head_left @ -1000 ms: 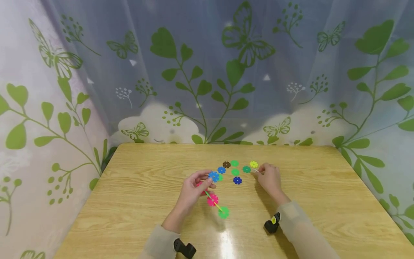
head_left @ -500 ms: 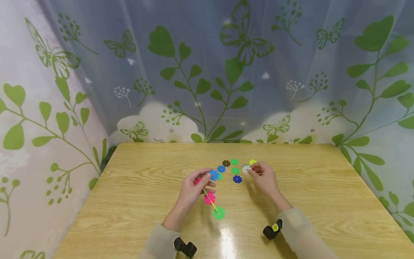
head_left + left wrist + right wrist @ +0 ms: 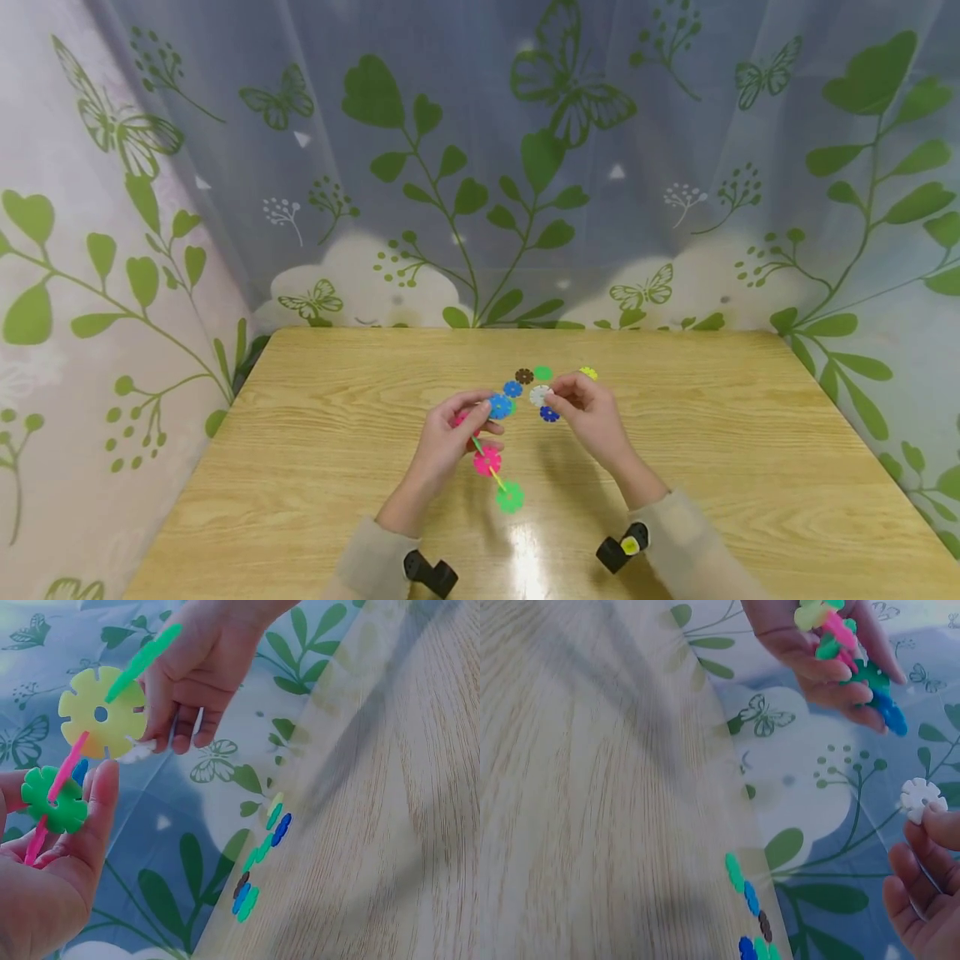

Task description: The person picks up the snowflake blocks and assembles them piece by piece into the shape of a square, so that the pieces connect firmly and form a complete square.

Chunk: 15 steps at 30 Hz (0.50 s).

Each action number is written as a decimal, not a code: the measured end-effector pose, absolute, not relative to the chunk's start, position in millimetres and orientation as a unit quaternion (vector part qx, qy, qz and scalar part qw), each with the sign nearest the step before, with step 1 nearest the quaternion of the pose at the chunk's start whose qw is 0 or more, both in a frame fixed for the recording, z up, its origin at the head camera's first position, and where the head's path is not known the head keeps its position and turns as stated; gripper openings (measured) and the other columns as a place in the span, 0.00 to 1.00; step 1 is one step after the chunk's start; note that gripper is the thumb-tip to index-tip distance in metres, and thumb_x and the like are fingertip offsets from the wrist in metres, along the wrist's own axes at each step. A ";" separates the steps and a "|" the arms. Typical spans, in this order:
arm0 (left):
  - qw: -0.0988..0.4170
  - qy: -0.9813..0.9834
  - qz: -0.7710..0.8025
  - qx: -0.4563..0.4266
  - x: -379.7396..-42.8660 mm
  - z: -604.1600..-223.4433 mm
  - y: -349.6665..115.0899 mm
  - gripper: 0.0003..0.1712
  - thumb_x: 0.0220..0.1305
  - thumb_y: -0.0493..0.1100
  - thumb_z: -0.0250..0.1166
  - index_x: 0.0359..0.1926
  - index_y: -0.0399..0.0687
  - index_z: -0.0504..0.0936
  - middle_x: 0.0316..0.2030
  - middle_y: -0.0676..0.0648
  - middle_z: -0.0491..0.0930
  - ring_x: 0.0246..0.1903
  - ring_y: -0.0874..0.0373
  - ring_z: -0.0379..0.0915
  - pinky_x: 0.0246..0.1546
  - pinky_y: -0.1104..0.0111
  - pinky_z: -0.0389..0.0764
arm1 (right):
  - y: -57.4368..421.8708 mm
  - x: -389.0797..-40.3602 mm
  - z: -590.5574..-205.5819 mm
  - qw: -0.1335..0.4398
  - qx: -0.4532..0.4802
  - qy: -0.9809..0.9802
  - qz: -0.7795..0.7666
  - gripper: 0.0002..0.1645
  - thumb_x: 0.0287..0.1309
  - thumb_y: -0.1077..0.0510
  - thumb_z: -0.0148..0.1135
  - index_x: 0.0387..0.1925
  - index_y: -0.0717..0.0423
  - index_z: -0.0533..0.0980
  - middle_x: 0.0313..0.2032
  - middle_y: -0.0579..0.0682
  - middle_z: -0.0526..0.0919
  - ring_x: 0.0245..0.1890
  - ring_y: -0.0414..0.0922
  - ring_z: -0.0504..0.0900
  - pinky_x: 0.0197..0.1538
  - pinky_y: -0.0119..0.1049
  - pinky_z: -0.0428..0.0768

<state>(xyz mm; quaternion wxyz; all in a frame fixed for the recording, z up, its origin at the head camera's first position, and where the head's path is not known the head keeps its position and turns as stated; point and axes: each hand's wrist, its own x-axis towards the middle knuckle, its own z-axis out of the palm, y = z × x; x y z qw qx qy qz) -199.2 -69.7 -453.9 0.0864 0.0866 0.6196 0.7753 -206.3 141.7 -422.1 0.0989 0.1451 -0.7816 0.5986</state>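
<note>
White plastic, as it appears, is the notched disc [image 3: 540,396] which the right hand [image 3: 592,417] pinches by its edge, between thumb and finger, raised above the table [image 3: 337,500]. I judge it very light, thin and rather stiff, perhaps a little slippery on its smooth faces; the rim is the good place to take hold, so that the opposite notches remain uncovered. To the left of it, near but apart, the left hand [image 3: 450,433] grips a chain of similar discs around the light-blue disc [image 3: 500,407]. From this grip the chain reaches toward the person, through a pink disc [image 3: 487,461] to a green end disc [image 3: 510,497]. Such a chain probably weighs little, yet its slotted joints could twist or come loose, so holding close to a joint seems safer. Beyond the hands, loose discs lie on the wood, among them a brown disc [image 3: 524,376], a dark-blue disc [image 3: 550,413] and a yellow disc [image 3: 588,373]. Farther back hangs a curtain [image 3: 675,150] with printed leaves and butterflies.
</note>
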 end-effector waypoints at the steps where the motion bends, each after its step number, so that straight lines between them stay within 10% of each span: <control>1: 0.087 0.618 0.776 0.088 -199.1 -453.8 -69.6 0.24 0.63 0.49 0.61 0.55 0.39 0.74 0.35 0.40 0.80 0.31 0.52 0.81 0.23 0.69 0.83 | 139.6 -204.8 -420.4 0.097 0.150 -0.781 0.599 0.04 0.55 0.73 0.59 0.34 0.72 0.75 0.30 0.63 0.78 0.28 0.41 0.76 0.30 0.30 0.79; 15: 0.101 0.566 0.812 0.099 -197.2 -453.6 -67.2 0.26 0.63 0.46 0.62 0.55 0.31 0.72 0.39 0.42 0.74 0.31 0.56 0.78 0.34 0.58 0.85 | 127.1 -195.8 -416.5 0.075 0.194 -0.775 0.597 0.03 0.57 0.71 0.58 0.33 0.71 0.74 0.30 0.61 0.77 0.31 0.50 0.77 0.35 0.29 0.80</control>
